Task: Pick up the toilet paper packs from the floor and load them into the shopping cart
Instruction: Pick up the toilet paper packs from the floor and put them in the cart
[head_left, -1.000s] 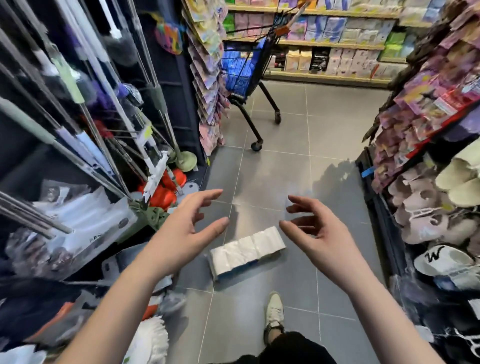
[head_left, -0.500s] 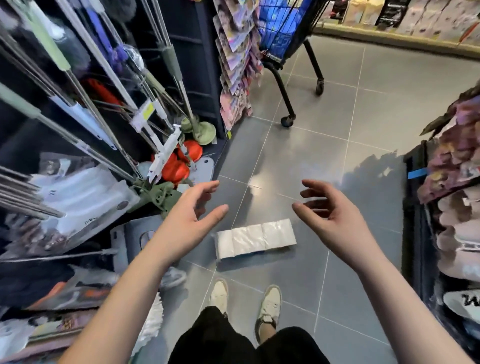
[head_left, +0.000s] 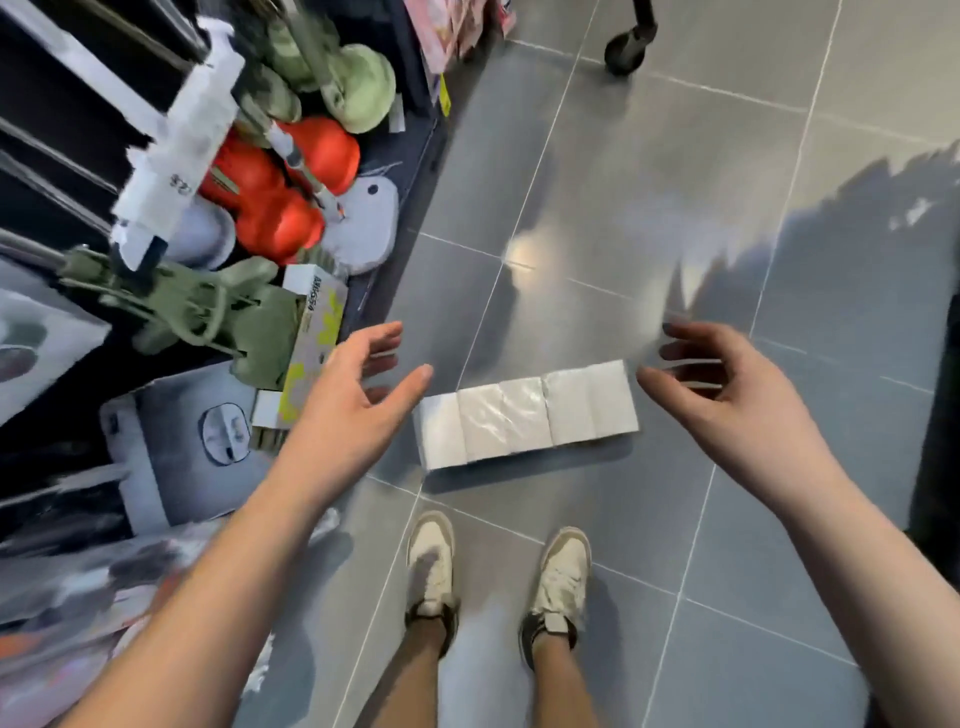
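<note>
A long white toilet paper pack (head_left: 527, 415) in clear wrap lies flat on the grey tiled floor, just ahead of my feet. My left hand (head_left: 358, 395) hovers open at the pack's left end, fingers spread, thumb close to the wrap but apart from it. My right hand (head_left: 727, 389) hovers open at the right end, fingers curled inward, also apart from the pack. Of the shopping cart only one black wheel (head_left: 626, 47) shows at the top edge.
Low on the left stands a dark shelf with orange and green mop heads (head_left: 280, 192), a white-and-yellow box (head_left: 311, 332) and a grey flat mop base (head_left: 197, 441). My two shoes (head_left: 498, 566) stand right behind the pack. A dark shelf edge (head_left: 940, 415) borders the right.
The view has tilted down and closer to the floor. Both hands have dropped toward the ends of the pack. Most of the cart has left the frame.
</note>
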